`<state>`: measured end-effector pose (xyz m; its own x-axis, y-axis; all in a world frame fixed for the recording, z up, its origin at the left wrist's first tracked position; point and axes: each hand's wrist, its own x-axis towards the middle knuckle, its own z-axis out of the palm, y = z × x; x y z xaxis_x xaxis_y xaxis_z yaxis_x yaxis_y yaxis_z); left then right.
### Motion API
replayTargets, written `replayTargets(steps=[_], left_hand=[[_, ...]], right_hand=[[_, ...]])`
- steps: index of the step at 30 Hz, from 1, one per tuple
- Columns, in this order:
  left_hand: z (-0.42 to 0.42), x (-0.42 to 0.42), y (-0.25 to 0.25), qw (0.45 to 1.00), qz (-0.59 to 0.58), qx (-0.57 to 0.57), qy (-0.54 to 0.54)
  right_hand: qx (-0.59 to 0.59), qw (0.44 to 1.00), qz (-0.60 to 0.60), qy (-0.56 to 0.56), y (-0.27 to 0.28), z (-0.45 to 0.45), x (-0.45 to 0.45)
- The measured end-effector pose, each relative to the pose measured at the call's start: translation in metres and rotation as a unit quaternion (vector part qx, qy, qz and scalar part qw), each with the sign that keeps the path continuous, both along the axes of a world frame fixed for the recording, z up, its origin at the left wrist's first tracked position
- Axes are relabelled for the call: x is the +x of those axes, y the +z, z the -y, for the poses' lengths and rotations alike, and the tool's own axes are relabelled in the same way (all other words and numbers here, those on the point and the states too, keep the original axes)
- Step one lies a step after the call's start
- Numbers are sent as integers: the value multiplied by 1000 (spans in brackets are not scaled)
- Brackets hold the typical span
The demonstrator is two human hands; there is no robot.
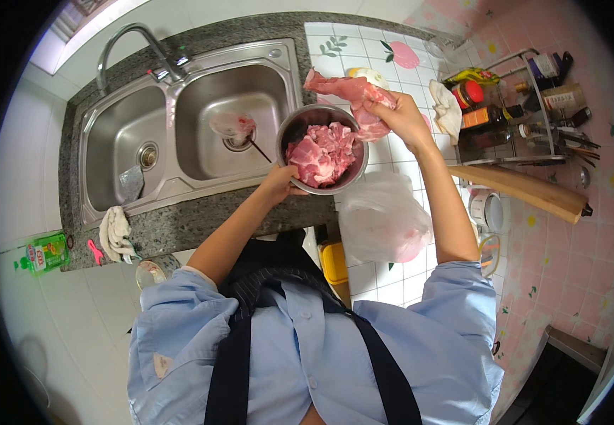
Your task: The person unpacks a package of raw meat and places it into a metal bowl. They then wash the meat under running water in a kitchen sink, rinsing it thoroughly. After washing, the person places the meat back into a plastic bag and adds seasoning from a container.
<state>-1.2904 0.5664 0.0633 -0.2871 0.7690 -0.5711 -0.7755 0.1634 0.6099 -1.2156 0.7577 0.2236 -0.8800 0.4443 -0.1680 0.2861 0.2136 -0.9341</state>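
Note:
My left hand [281, 185] grips the near-left rim of a round stainless steel bowl [360, 169], tilted up towards me beside the right sink basin. Pieces of raw meat [321, 154] lie in the bowl. Above its right side, my right hand [399, 119] holds a long piece of raw meat [346, 90] that hangs out to the left and downward, close to the bowl's rim. A clear plastic bag [384, 215] with something reddish in it rests on the tiled-pattern counter, to the right of and nearer than the bowl.
In the right basin [200, 114] of the double sink, a reddish clear plastic bag [232, 126] lies by the drain. The faucet [166, 66] stands behind. A cloth [116, 231] lies on the front edge. At the right are a bottle rack [538, 101] and a wooden board [524, 191].

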Motion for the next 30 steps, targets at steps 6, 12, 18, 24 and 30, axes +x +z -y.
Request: replayTargets(steps=[6, 12, 18, 24, 30], left_hand=[[78, -57, 47, 998, -29, 3, 57], [186, -127, 71, 988, -51, -21, 146], [266, -204, 53, 967, -97, -42, 230], [297, -260, 33, 960, -85, -66, 260], [284, -281, 23, 972, 4, -78, 221]], right_hand=[[-90, 967, 91, 222, 1, 71, -77], [338, 886, 38, 316, -34, 181, -196], [477, 830, -151, 246, -56, 271, -290], [583, 806, 85, 61, -108, 212, -357], [725, 668, 104, 130, -138, 164, -415]])
